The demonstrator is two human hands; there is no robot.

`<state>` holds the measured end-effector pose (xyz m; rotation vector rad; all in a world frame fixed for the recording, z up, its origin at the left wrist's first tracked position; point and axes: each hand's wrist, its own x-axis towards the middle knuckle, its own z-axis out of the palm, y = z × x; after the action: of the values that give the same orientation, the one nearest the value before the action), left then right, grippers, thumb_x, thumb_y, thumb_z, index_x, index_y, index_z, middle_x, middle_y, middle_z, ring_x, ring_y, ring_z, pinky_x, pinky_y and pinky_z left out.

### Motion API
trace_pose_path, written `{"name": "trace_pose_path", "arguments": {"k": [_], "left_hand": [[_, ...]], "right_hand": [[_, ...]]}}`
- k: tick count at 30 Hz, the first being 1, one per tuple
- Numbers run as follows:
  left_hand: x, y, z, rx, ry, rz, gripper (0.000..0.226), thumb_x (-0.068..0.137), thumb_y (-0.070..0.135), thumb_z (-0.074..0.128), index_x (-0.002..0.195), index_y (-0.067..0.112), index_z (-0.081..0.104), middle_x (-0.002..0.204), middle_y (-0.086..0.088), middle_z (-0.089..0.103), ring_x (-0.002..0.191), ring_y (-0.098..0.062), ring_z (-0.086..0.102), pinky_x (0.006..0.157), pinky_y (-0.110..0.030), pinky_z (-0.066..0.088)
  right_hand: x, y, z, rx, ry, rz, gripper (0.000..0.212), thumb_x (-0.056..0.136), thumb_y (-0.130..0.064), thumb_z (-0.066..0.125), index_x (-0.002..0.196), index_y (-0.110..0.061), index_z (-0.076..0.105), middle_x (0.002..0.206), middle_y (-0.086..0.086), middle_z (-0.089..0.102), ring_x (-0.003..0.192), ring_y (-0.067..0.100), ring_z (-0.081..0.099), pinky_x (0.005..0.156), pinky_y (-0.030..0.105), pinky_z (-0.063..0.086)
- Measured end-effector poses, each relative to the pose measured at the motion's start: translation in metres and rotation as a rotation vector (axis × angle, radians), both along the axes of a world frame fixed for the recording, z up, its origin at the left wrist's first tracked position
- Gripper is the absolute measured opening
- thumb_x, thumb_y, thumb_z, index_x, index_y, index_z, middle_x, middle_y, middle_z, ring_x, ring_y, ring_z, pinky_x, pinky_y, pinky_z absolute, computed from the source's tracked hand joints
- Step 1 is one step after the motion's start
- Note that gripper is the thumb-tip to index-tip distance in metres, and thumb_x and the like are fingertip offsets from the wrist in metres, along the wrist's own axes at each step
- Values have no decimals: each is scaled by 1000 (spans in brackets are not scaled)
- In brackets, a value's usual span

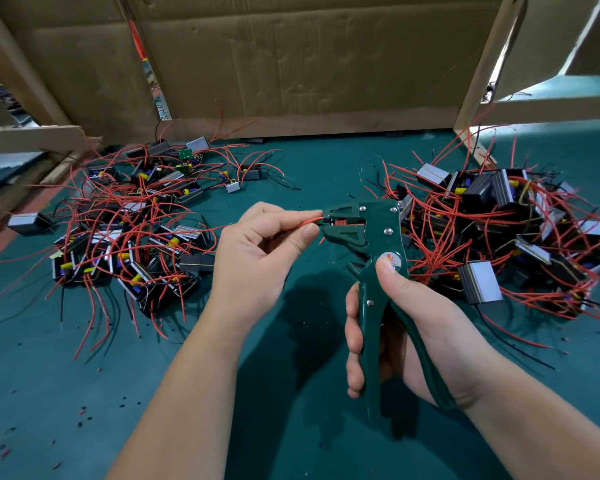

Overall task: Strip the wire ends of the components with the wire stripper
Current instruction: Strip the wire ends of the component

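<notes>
My right hand [406,327] grips the handles of a dark green wire stripper [368,237], thumb on its round sticker, jaws pointing left. My left hand [260,251] pinches a red wire [307,222] between thumb and forefinger. The wire's end sits inside the stripper's jaws. The component that this wire belongs to is hidden behind my left hand. Both hands are held above the green mat in the middle of the view.
A pile of small black components with red wires [125,230] lies on the green mat [291,427] at the left. A second such pile [506,237] lies at the right. Cardboard walls [309,64] stand behind. Bits of stripped insulation [84,410] dot the mat near the left.
</notes>
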<state>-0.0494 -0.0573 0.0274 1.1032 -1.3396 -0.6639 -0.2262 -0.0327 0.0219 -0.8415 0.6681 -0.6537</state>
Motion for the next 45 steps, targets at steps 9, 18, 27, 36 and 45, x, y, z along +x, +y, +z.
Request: {"name": "trace_pose_path", "arguments": {"k": [9, 18, 27, 36, 45], "left_hand": [[-2, 6, -2, 159, -202, -170, 30, 93, 30, 40, 96, 32, 70, 89, 10, 39, 76, 6, 43, 73, -12, 32], [2, 2, -7, 217, -316, -7, 33, 101, 21, 36, 74, 16, 53, 99, 1, 38, 90, 7, 42, 81, 0, 27], [8, -2, -11, 32, -610, 42, 24, 98, 26, 39, 78, 21, 52, 72, 7, 54, 69, -11, 47, 66, -19, 36], [6, -1, -4, -25, -733, 96, 20, 93, -3, 52, 78, 8, 61, 74, 0, 49, 71, -18, 44, 65, -25, 30], [5, 3, 3, -38, -821, 66, 25, 76, -13, 45, 79, 4, 63, 73, -8, 53, 72, -28, 51, 67, -35, 38]], "right_hand": [[-2, -12, -1, 95, -78, -206, 41, 76, -47, 53, 83, -6, 58, 68, 15, 57, 54, 33, 59, 56, 45, 54], [-5, -10, -3, 60, -123, 8, 49, 59, -37, 74, 92, -2, 64, 82, 23, 59, 68, 42, 62, 70, 55, 53], [-6, -7, -7, 26, -70, 178, 55, 56, -45, 80, 93, -7, 67, 83, 20, 62, 72, 42, 64, 74, 50, 52], [-2, -5, -3, 9, 17, 124, 39, 70, -42, 62, 86, -7, 65, 76, 20, 61, 64, 40, 64, 64, 47, 53], [-3, -4, -5, 14, 36, 96, 41, 75, -48, 60, 82, -8, 64, 71, 19, 60, 57, 36, 63, 63, 46, 52]]}}
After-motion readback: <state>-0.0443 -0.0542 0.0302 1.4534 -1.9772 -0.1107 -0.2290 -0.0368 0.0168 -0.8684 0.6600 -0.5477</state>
